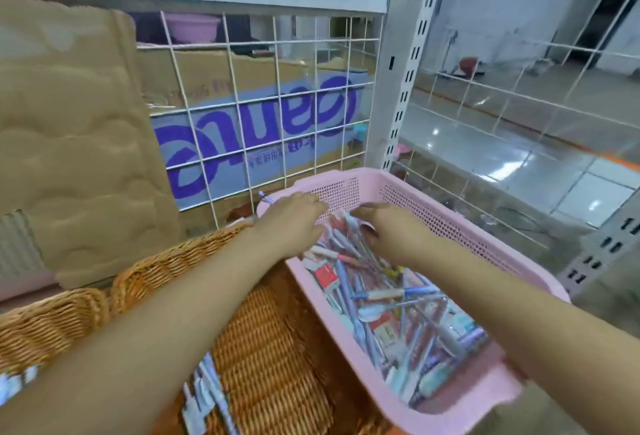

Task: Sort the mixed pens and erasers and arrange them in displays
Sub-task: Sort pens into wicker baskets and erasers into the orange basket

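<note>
At the 11 o'clock end of the pink basket [450,227], both hands dig into the mixed pens [391,294] and erasers [325,277]. The right hand [394,232] pinches a few pens. The left hand [291,223] hides its fingertips, so I cannot tell its grip. Pens look light, stiff and slippery, so are best taken mid-barrel. Small boxed erasers suit a pinch across their flat sides.

Pens [398,294], blue, pink and clear, lie crisscrossed in a loose heap filling the pink basket [446,220]; red-and-white erasers [325,277] sit among them; a wicker basket [270,348] stands against its left side.
</note>
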